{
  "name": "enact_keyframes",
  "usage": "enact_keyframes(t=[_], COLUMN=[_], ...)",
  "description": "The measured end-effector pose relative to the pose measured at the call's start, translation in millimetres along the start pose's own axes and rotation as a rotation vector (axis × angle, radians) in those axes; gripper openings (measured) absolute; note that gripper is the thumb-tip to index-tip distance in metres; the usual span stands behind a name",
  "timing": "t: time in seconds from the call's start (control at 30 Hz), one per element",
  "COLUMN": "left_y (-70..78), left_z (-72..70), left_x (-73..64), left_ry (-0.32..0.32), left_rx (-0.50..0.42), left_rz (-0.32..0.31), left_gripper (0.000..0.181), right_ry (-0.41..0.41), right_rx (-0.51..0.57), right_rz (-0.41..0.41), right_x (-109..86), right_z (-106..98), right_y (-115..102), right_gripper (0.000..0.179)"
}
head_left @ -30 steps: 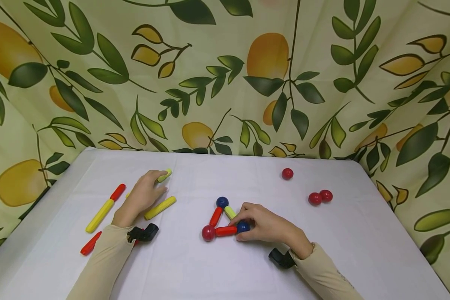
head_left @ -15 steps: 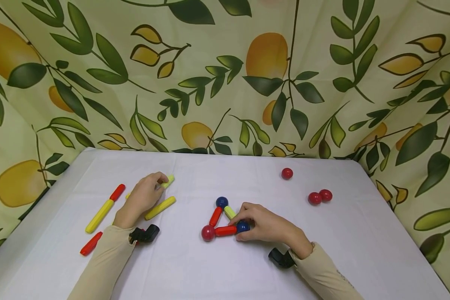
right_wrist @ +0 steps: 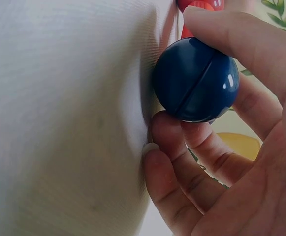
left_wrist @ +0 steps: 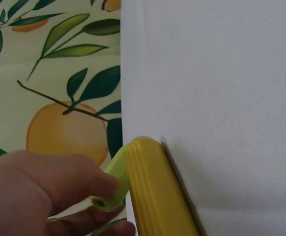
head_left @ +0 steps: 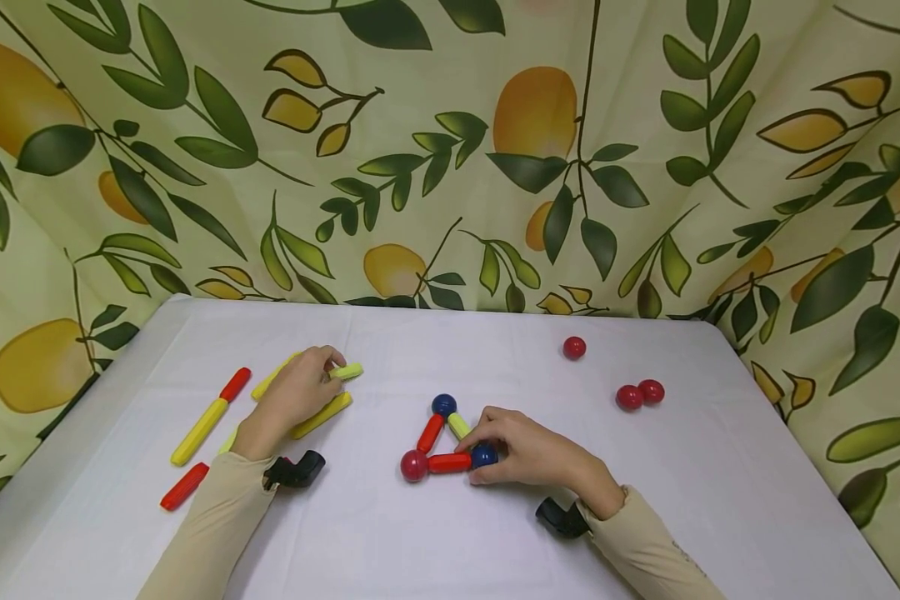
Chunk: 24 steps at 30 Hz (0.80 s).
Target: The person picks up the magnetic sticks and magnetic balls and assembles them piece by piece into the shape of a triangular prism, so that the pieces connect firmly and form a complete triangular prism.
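Observation:
My left hand [head_left: 297, 393] pinches a short light-green stick [head_left: 347, 372] between thumb and fingers. In the left wrist view that light-green stick [left_wrist: 117, 179] shows a hollow end, and a thicker yellow stick [left_wrist: 155, 189] lies just beyond it. At the middle of the table, my right hand [head_left: 528, 450] grips a blue ball [head_left: 483, 456] at one corner of a triangle. Its other corners are a second blue ball [head_left: 444, 405] and a red ball [head_left: 414, 465]. Two red sticks [head_left: 449, 462] and a light-green stick [head_left: 459, 426], partly behind my fingers, form the sides.
At the left lie a long yellow stick [head_left: 198, 432] touching a red stick [head_left: 236, 384], and another red stick [head_left: 184, 487]. A yellow stick [head_left: 270, 379] and a light-green one [head_left: 228, 441] are partly covered by my left arm. Several red balls [head_left: 630, 397] sit at the right.
My left hand has drawn the light-green stick slightly right and nearer, turning it more sideways. The yellow stick behind that hand shows more now. The right hand stays almost still on the blue ball.

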<state>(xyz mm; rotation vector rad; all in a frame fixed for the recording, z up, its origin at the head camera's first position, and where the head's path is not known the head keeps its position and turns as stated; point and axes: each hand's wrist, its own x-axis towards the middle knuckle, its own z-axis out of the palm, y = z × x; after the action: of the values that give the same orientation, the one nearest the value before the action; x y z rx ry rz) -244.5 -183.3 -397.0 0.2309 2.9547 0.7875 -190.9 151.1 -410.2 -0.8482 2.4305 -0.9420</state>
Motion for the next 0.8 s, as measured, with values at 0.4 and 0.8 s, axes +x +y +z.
enact_keyframes(t=[0.4, 0.8], left_y=[13.1, 20.2], left_z=[3.3, 16.0], left_x=[-2.6, -2.2], left_ry=[0.004, 0.012], left_rx=[-0.086, -0.068], left_rz=[0.154, 0.231], left_gripper=[0.025, 0.027], right_ry=[0.003, 0.008], right_rx=[-0.01, -0.008], right_rz=[0.0, -0.01], right_x=[-0.4, -0.2], right_z=[1, 0], right_y=[1, 3], right_gripper=[0.031, 0.03])
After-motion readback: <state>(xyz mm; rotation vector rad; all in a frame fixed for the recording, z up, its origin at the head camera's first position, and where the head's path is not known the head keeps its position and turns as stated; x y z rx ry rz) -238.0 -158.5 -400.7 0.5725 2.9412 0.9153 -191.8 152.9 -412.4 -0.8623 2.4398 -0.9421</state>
